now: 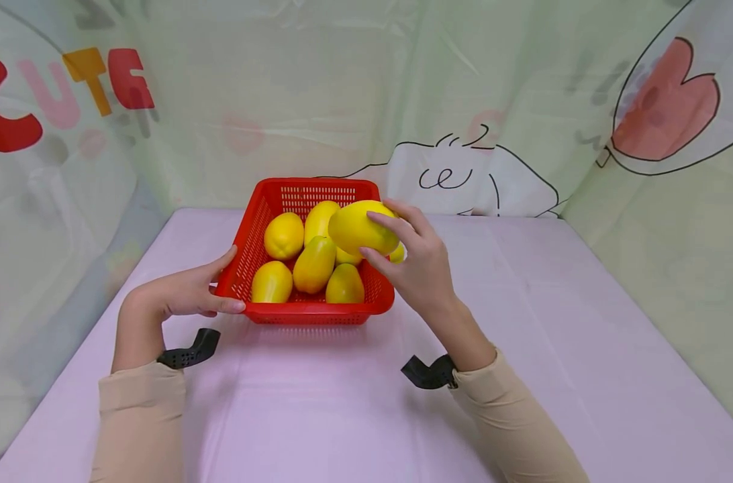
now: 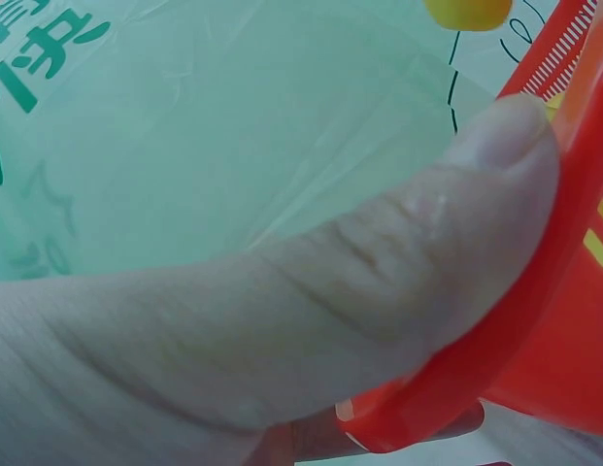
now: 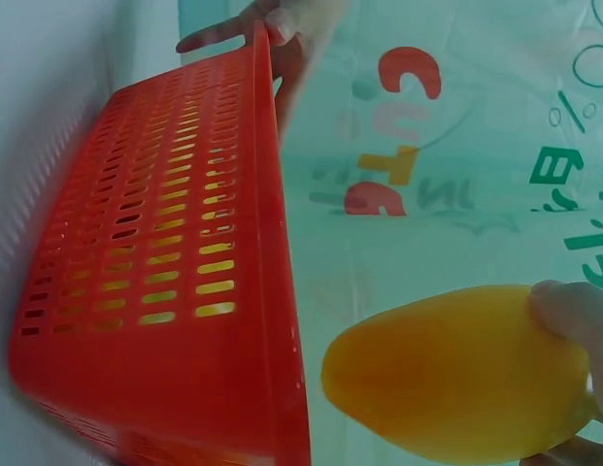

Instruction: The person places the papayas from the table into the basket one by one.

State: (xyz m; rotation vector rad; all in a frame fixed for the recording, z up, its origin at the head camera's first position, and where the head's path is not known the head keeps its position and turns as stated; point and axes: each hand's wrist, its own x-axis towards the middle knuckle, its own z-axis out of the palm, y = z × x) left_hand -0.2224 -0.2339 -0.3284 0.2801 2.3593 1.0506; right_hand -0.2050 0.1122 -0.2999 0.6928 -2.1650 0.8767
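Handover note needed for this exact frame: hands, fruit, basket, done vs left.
Left hand: thumb and fingers pinch the near-left rim of the red basket, steadying it on the pink tablecloth.
Right hand: grips one yellow mango, held in the air over the basket's right side, not touching the basket.
In the basket: about six more yellow mangoes, heaped together.
Done: none lie on the cloth outside the basket.
Left: the held mango is neither in the basket nor set down. Whether it is going in or coming out cannot be told from this frame.
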